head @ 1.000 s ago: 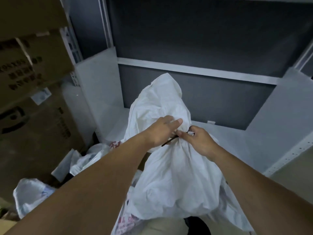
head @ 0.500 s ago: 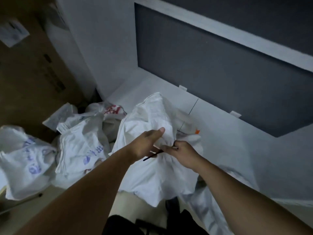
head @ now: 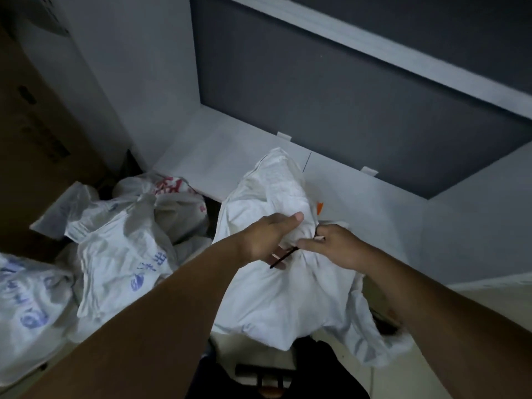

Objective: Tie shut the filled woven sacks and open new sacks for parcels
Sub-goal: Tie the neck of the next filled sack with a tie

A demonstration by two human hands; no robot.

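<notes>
Tension matters: the left hand (head: 266, 240) grips the gathered neck of the white sack (head: 273, 298) before the shelf (head: 230, 156), so the right hand (head: 338, 250), pinching the black tie (head: 283, 257), should pull it snug beneath that fist.

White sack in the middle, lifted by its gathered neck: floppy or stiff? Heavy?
Probably floppy: the white sack creases deeply and bunches where the left hand grips its neck, and its top slumps over. It likely has some weight: its body bulges full below the black tie that the right hand pinches. It is unlikely to roll but may slump sideways.
</notes>
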